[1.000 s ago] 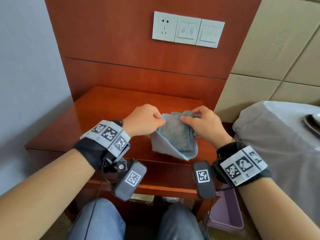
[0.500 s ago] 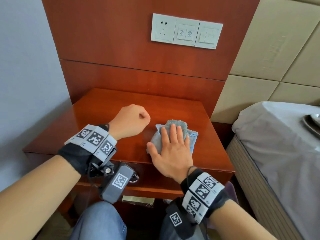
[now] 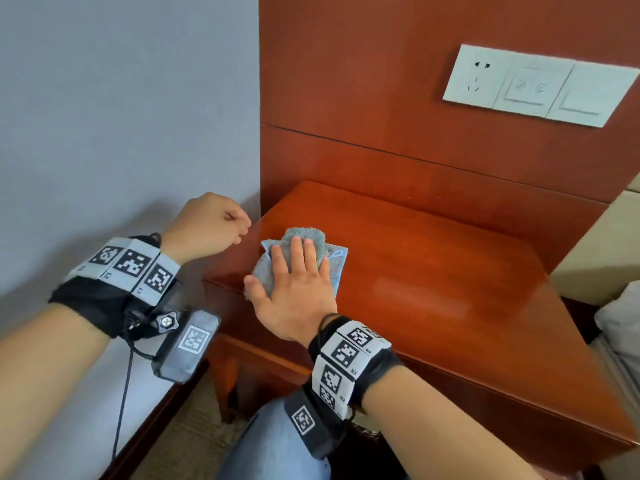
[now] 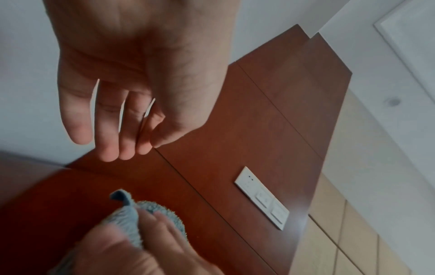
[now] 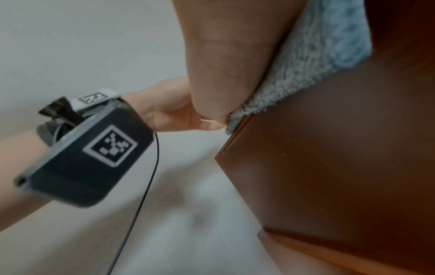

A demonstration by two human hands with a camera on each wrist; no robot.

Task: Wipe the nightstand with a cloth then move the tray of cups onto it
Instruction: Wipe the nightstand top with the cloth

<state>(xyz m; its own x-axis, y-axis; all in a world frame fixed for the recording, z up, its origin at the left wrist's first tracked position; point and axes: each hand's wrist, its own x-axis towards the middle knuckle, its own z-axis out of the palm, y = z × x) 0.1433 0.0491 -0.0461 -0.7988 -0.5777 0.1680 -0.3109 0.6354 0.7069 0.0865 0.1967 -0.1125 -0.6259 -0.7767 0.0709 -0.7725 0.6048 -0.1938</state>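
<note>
— Start at the left. What is the left hand (image 3: 207,225) doing?

— It hangs in the air in front of the grey wall (image 3: 121,116), just off the left edge of the nightstand (image 3: 450,282). The head view shows it as a loose fist; the left wrist view shows its fingers (image 4: 108,130) only loosely curled, with nothing in them. A black camera unit (image 3: 187,344) with a cable hangs under that wrist.

— And the cloth?

— The grey terry cloth (image 3: 311,237), bunched with a pale blue edge showing, lies on the table top near its front left corner. One fluffy end reaches the very edge of the wood.

— The right hand?

— The right hand (image 3: 294,289) lies flat on the cloth, fingers straight and together, thumb spread out to the left, palm pressing down. It grips nothing.

— What is further right?

— The rest of the red-brown top, glossy in the light. Behind it rises a matching wooden panel (image 3: 381,81) with a white socket and switch plate (image 3: 540,86). At the far right, a beige padded headboard (image 3: 588,254) and a bit of white bedding (image 3: 620,320). I cannot see the tray of cups from here.
</note>
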